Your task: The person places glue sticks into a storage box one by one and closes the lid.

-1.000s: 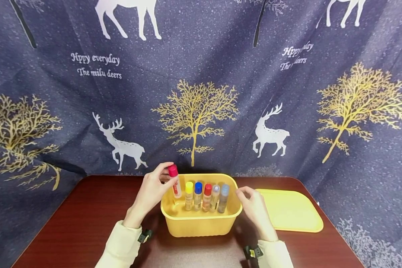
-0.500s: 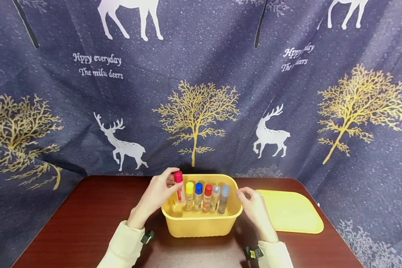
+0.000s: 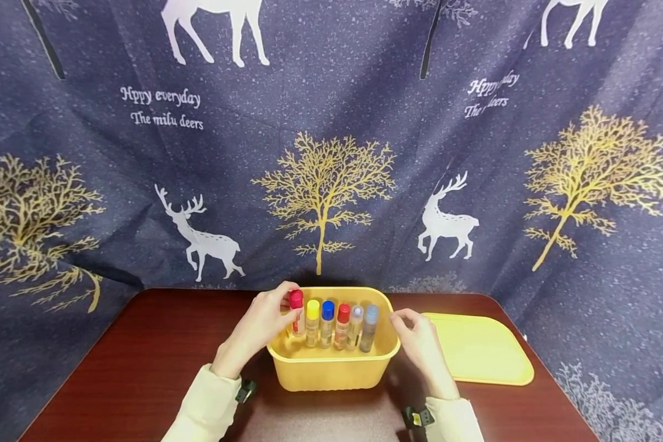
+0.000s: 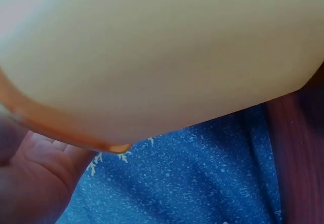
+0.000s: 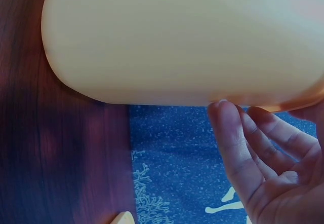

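In the head view, my left hand [image 3: 264,319] reaches over the left rim of a yellow plastic box [image 3: 331,374]. Its thumb and fingers pinch the crimson cap of a small clear tube [image 3: 296,301], which stands almost upright inside. To the right, a row of similar tubes has yellow [image 3: 312,310], blue [image 3: 328,310], red [image 3: 343,314], whitish and pale blue caps. My right hand [image 3: 420,344] grips the box's right rim with thumb and bent fingers. In the left wrist view, the box wall hides the left fingertips and the tube.
A flat yellow lid [image 3: 483,350] lies on the dark red table [image 3: 116,368], right of the box and beside my right hand. Behind the table hangs a dark blue cloth [image 3: 331,92] printed with deer and trees.
My left hand has moved down and slightly right, lowering the crimson-capped tube into the box beside the yellow-capped one. The right hand has stayed at the rim.
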The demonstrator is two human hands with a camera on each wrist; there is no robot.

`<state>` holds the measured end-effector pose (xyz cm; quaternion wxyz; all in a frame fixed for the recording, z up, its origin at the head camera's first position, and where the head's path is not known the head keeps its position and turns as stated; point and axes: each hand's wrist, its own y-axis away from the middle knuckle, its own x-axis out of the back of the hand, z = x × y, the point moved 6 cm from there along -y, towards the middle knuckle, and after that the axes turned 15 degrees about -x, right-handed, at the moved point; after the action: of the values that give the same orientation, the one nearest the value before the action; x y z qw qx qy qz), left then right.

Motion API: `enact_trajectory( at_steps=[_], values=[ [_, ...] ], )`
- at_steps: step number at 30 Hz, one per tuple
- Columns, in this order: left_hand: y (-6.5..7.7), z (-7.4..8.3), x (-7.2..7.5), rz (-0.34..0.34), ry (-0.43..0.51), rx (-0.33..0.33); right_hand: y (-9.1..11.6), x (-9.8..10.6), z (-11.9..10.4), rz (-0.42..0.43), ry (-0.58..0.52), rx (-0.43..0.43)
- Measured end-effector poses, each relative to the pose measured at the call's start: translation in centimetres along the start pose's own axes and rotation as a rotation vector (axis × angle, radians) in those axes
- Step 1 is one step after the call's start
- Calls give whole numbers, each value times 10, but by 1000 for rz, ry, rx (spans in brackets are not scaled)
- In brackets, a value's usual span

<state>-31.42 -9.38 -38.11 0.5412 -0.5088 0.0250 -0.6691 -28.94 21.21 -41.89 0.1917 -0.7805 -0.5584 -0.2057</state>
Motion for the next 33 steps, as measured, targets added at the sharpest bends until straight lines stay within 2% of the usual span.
enact_trajectory(
  at_steps=[8,14,22,33],
  values=[
    [-2,8,-4,-28,-79,-44,-1,1,0,14,21,-3],
    [-5,9,-1,-39,-114,-8,0,1,-1,-1,5,-3],
    [-10,8,-4,-159,-99,46,1,0,0,-3,-7,-10],
    [-19,4,-13,-317,-137,66,-1,0,-1,-2,-3,-6]
  ],
)
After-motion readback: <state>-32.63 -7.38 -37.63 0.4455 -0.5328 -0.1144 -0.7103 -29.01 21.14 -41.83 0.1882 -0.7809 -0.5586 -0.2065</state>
